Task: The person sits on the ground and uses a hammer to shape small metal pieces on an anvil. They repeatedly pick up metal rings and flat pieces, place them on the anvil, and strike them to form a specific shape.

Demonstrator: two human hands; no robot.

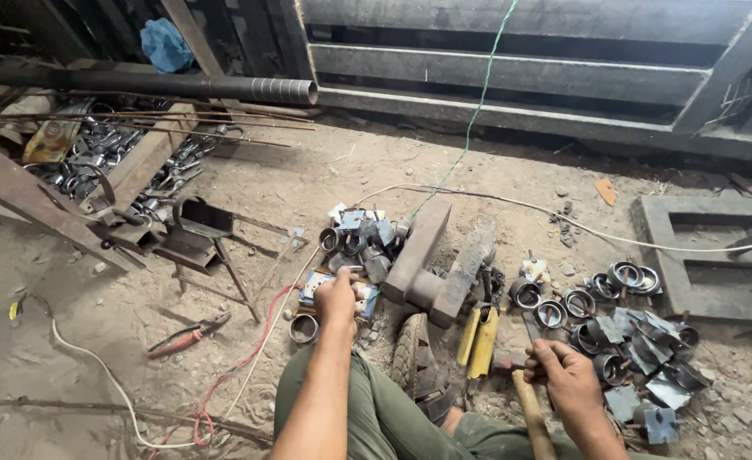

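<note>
- We see our left hand (338, 298) over a blue-and-white printed box (316, 285), with dull grey steel rings and plates (360, 240) at twelve o'clock from it.
- Our right hand (563, 375) wraps a pale tan wooden handle (533, 417).
- Our trousers (384, 417) are olive green.
- A yellow tool (478, 341) lies at ten o'clock from the right hand.
- Red-handled pliers (187, 334) sit at nine o'clock from the left hand, on sandy brown ground (325, 170).
- A thin green cord (476, 111) runs up towards twelve o'clock; a white cable (563, 223) crosses it.
- A bright blue cloth (164, 44) shows at eleven o'clock, above a dark rusty pipe (180, 85).
- A red wire (248, 358) curls by our knee.
</note>
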